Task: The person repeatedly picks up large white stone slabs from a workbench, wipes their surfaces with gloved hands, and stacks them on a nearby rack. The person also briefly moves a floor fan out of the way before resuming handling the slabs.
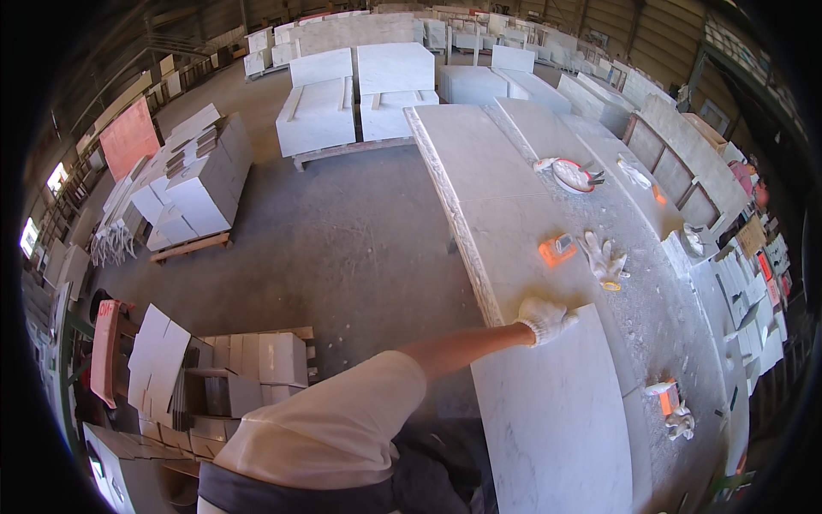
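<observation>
Head view: I note gloved left hand (545,319) flat, fingers spread, gripping nothing, on far corner of white marble slab (556,411) lying on workbench (514,214). Right hand unseen. Advise pressing evenly, clear of edge.

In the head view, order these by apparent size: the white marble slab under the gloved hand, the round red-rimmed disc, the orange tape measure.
1. White marble slab, nearest
2. Round red-rimmed disc
3. Orange tape measure
</observation>
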`<move>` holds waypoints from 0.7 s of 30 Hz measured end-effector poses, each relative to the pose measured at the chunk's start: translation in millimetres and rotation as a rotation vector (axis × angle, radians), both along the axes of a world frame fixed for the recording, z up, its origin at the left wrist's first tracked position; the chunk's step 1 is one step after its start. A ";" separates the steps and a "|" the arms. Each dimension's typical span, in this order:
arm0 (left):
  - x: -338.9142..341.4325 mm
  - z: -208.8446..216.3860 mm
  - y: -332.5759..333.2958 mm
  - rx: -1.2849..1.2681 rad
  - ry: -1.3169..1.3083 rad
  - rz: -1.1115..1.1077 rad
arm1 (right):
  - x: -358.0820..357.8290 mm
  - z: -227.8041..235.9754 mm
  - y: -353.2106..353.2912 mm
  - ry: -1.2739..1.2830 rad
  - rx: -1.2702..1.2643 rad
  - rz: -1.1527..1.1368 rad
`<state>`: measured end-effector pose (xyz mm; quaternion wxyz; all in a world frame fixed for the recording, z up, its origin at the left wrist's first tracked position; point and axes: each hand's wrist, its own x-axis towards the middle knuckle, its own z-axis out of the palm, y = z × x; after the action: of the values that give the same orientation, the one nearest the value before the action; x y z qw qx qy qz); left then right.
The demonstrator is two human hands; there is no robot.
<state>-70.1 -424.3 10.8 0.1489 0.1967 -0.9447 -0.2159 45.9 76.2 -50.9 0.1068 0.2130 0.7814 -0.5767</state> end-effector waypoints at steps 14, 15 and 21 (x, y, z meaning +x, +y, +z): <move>-5.4 13.5 -1.6 -0.073 -0.230 0.037 | 84.1 -24.4 99.9 0.278 0.235 -0.398; -5.6 13.2 -1.1 -0.108 -0.223 0.045 | 82.9 -21.4 96.3 0.228 0.256 -0.430; -10.9 3.5 -7.2 -0.140 -0.190 0.052 | 78.5 -6.6 85.7 0.171 0.263 -0.466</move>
<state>-81.0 -431.6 14.3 0.0777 0.2299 -0.9619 -0.1258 124.3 161.9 -57.5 -0.1237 0.3494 0.7857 -0.4952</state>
